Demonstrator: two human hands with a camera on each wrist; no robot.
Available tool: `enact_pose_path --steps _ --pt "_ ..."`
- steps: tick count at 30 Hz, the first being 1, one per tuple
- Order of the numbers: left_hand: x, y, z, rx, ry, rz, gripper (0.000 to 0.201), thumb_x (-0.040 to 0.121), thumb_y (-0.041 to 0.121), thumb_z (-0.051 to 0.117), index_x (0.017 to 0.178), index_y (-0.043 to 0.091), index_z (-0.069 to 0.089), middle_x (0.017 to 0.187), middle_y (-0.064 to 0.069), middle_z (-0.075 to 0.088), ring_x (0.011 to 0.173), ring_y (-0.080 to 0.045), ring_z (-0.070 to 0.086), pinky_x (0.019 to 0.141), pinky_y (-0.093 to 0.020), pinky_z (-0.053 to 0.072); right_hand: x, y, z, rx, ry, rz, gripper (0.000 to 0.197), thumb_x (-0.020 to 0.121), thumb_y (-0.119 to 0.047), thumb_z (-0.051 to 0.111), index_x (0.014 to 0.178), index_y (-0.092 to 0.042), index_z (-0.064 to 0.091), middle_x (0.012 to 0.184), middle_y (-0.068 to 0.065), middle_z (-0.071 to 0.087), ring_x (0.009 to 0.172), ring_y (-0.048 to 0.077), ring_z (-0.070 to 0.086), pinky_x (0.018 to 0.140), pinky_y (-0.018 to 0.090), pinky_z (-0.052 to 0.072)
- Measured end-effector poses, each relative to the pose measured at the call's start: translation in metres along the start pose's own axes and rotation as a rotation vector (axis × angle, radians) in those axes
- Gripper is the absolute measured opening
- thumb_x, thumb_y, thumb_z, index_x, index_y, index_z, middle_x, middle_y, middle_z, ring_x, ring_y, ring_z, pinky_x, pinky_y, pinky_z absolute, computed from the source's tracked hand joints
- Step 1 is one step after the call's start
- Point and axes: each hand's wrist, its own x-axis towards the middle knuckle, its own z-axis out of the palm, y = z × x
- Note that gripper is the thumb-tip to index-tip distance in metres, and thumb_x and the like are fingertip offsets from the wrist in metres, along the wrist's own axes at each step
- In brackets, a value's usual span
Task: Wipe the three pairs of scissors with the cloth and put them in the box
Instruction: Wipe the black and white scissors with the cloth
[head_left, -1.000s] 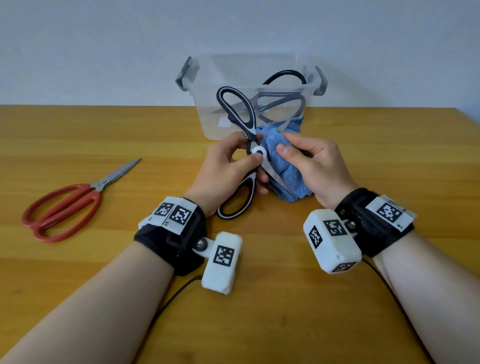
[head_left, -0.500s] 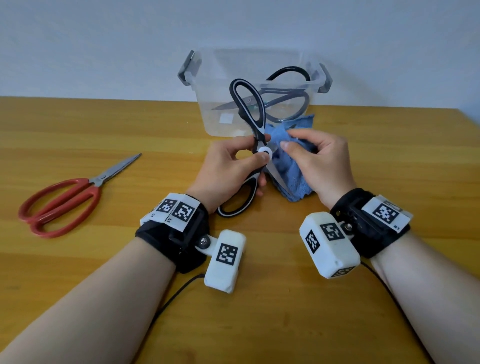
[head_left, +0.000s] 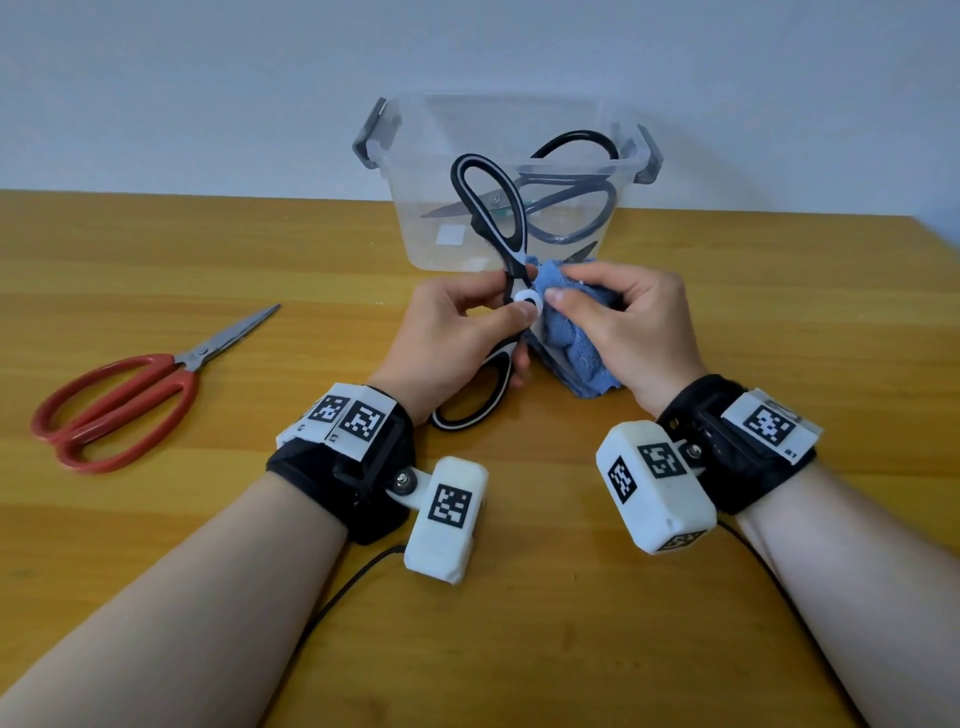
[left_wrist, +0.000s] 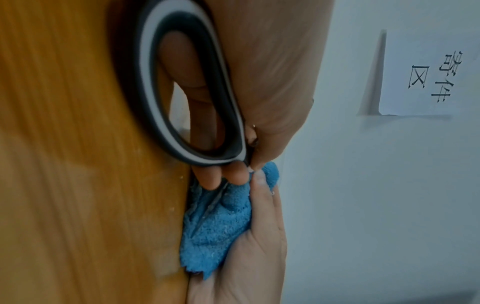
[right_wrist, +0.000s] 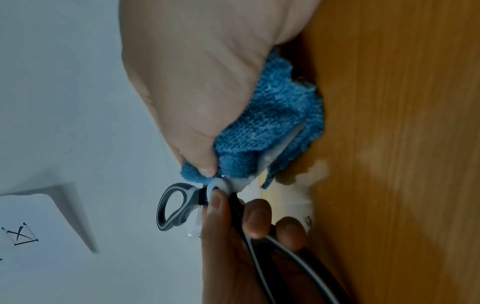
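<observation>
My left hand (head_left: 457, 332) grips the black-and-white scissors (head_left: 493, 218) at the pivot, one handle loop up, the other (left_wrist: 187, 98) down by my palm. My right hand (head_left: 623, 322) pinches the blue cloth (head_left: 576, 353) round a blade (right_wrist: 283, 146), most of which is hidden in the folds. The scissors stand spread over the table, just in front of the clear plastic box (head_left: 415, 228). Black-handled scissors (head_left: 571, 208) lie inside the box. Red-handled scissors (head_left: 124, 395) lie flat at the left.
The wooden table (head_left: 208, 249) runs back to a pale wall. The box has grey latches (head_left: 371, 140) at both ends. A paper sign (left_wrist: 426, 67) hangs on the wall. Cables trail from both wrist cameras toward the front edge.
The scissors have swung more upright, the upper loop now in front of the box. My right hand has bunched the cloth and slid it along the blade up to the pivot.
</observation>
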Motion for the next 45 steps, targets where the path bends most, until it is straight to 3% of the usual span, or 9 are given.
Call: enact_pose_path --steps 5,10,17,23,28,34,36,42,45 --pt "0.001 0.000 0.002 -0.018 0.010 -0.026 0.019 0.098 0.000 0.065 0.115 0.002 0.070 0.073 -0.006 0.055 0.055 -0.025 0.062 0.055 -0.039 0.058 0.002 0.000 -0.001 0.074 0.159 0.043 0.017 0.086 -0.017 0.080 0.098 -0.029 0.075 0.093 -0.015 0.074 0.089 -0.002 0.071 0.079 0.019 0.057" --pt "0.002 -0.003 -0.001 -0.020 -0.001 -0.026 0.020 0.098 0.001 0.064 0.102 -0.019 0.061 0.073 -0.020 0.055 0.056 -0.029 0.060 0.054 -0.039 0.059 -0.002 -0.002 0.003 0.033 -0.054 0.020 0.021 0.084 -0.014 0.082 0.093 -0.031 0.074 0.092 -0.014 0.074 0.087 0.000 0.071 0.077 0.019 0.056" --pt "0.001 0.000 0.001 -0.058 0.024 -0.043 0.020 0.097 -0.002 0.065 0.116 -0.001 0.069 0.080 -0.013 0.048 0.057 -0.028 0.058 0.055 -0.040 0.059 0.003 0.001 -0.002 0.061 0.197 0.032 0.020 0.086 -0.016 0.079 0.091 -0.034 0.072 0.090 -0.020 0.071 0.087 -0.005 0.069 0.078 0.016 0.054" --pt "0.002 -0.002 -0.002 -0.039 0.005 -0.038 0.026 0.098 0.002 0.065 0.113 -0.018 0.059 0.079 -0.025 0.054 0.057 -0.030 0.059 0.058 -0.046 0.060 -0.001 -0.003 0.002 0.000 -0.045 0.021 0.022 0.084 -0.017 0.081 0.098 -0.033 0.073 0.093 -0.022 0.071 0.090 -0.006 0.069 0.081 0.014 0.053" --pt "0.001 0.001 0.000 -0.099 0.035 -0.038 0.023 0.096 -0.003 0.064 0.119 -0.009 0.065 0.079 0.001 0.058 0.056 -0.028 0.057 0.055 -0.041 0.056 0.006 0.006 -0.004 -0.003 0.208 0.072 0.018 0.087 -0.018 0.079 0.103 -0.025 0.076 0.093 -0.025 0.067 0.091 -0.017 0.063 0.081 0.007 0.049" --pt "0.002 0.000 -0.001 -0.143 0.054 -0.038 0.028 0.095 -0.004 0.065 0.111 -0.024 0.054 0.092 0.017 0.067 0.055 -0.028 0.055 0.055 -0.041 0.054 0.011 0.011 -0.008 0.161 0.432 0.078 0.020 0.089 -0.021 0.075 0.109 -0.018 0.077 0.104 -0.002 0.076 0.088 0.011 0.074 0.069 0.032 0.062" --pt "0.001 0.001 0.000 -0.140 0.065 -0.034 0.029 0.095 -0.004 0.065 0.117 -0.022 0.055 0.084 0.016 0.064 0.055 -0.028 0.056 0.056 -0.042 0.055 0.010 0.008 -0.007 0.218 0.416 0.077 0.015 0.092 -0.013 0.071 0.103 -0.023 0.075 0.106 0.004 0.073 0.079 0.017 0.075 0.052 0.031 0.059" --pt "0.002 0.001 0.000 -0.127 0.102 -0.047 0.024 0.096 -0.002 0.065 0.119 -0.002 0.067 0.073 0.007 0.059 0.056 -0.027 0.057 0.058 -0.042 0.056 0.009 0.009 -0.005 0.253 0.280 0.017 0.033 0.085 0.003 0.060 0.088 -0.025 0.077 0.101 0.000 0.071 0.100 0.024 0.071 0.081 0.046 0.062" --pt "0.004 -0.001 0.000 -0.132 0.108 -0.039 0.027 0.096 0.000 0.065 0.124 0.000 0.066 0.072 -0.002 0.055 0.056 -0.028 0.057 0.058 -0.041 0.056 0.005 0.006 -0.004 0.097 0.155 -0.052 0.026 0.086 -0.001 0.060 0.089 -0.021 0.076 0.090 0.003 0.070 0.087 0.006 0.067 0.075 0.026 0.056"
